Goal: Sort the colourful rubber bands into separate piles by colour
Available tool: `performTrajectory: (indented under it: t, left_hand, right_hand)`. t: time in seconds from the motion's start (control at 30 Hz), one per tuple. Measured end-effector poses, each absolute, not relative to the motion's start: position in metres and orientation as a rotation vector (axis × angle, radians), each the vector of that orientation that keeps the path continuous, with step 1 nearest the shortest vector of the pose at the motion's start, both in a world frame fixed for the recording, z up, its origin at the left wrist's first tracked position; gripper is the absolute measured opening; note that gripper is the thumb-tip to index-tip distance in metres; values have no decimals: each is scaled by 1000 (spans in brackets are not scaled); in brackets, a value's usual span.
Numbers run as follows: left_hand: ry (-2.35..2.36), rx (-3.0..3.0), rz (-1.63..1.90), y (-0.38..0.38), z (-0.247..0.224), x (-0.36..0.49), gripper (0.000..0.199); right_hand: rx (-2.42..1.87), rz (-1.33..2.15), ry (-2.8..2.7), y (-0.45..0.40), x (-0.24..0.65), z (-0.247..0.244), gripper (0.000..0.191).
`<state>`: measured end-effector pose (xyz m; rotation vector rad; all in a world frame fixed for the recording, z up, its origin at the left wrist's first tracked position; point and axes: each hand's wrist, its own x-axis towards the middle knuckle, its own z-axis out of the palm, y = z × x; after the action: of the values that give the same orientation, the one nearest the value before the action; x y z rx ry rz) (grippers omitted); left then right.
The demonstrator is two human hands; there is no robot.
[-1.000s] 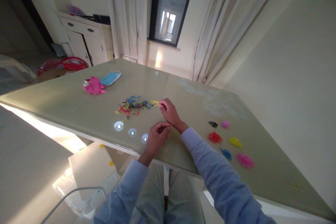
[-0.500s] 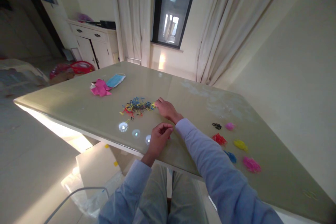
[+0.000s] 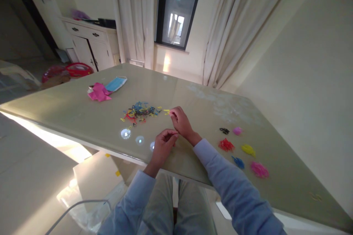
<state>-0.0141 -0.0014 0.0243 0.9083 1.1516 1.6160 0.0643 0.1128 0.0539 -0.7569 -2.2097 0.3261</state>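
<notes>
My right hand (image 3: 181, 120) is closed in a pinch, with yellow rubber bands (image 3: 166, 111) sticking out past its fingertips. It is just right of a mixed pile of small rubber bands (image 3: 142, 111) in blue, yellow, black and red. Nearer the table edge, my left hand (image 3: 163, 146) is also pinched, its fingertips close to the right wrist. A bit of red shows below those fingers, but what they hold is too small to make out. Off to the right lie single-colour heaps: black (image 3: 224, 131), red (image 3: 226, 145), yellow (image 3: 248, 150), blue (image 3: 238, 162) and pink (image 3: 259, 169).
A smaller pink heap (image 3: 237, 130) lies beside the black one. On the table's (image 3: 193, 161) far left are a crumpled pink piece (image 3: 99, 92) and a blue face mask (image 3: 116, 84). A cardboard box (image 3: 95, 176) stands on the floor below the front edge.
My right hand has drawn back from the pile to the right, bringing yellow rubber bands away with it. The left hand keeps its pinch, and the whole view has shifted slightly.
</notes>
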Motion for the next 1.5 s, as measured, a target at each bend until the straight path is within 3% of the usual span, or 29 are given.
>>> performTrajectory:
  t: [0.5,0.93,1.5]
  left_hand:
    - [1224,967,1633,-10,26,-17,24]
    - [1238,992,1660,-10,22,-19,23]
    - [1539,1068,1586,-14,26,-21,22]
  right_hand:
    - [-669,505,-1417,1,147,114,7]
    - [-778,394,-1529,-1,186,101,10]
    - [-1601,-29,-1996,32,420,61,11]
